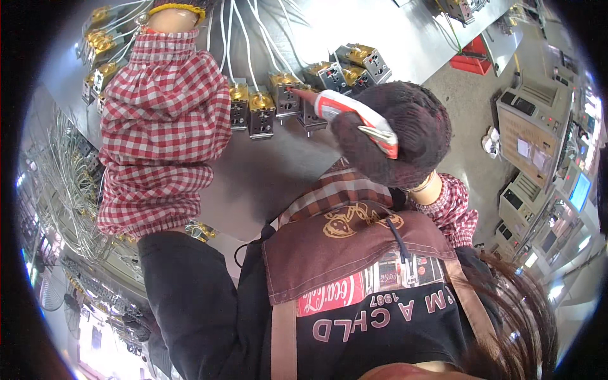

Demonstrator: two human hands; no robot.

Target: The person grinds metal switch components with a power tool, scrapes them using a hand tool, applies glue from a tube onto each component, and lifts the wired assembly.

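In a dark knit glove, my right hand (405,130) is wrapped round a red and white squeeze tube (364,117) with a rolled, folded tail. Its pointed reddish nozzle (304,95) reaches left to a row of small metal blocks, touching or just above one block (285,98); I cannot tell which. The blocks have brass-coloured tops, and white wires run from several of them. My left arm, in a red and white checked sleeve, stretches over the table's left part. Of my left hand (178,9), only the yellow-edged glove cuff shows at the top edge; its fingers are out of the picture.
More wired blocks (101,44) stand left of my left arm, and others (364,60) sit at the row's right end. A red bin (472,57) is beyond the metal table (405,31). Beige machines (532,120) line the right side. Bundled white wires (69,183) hang at far left.
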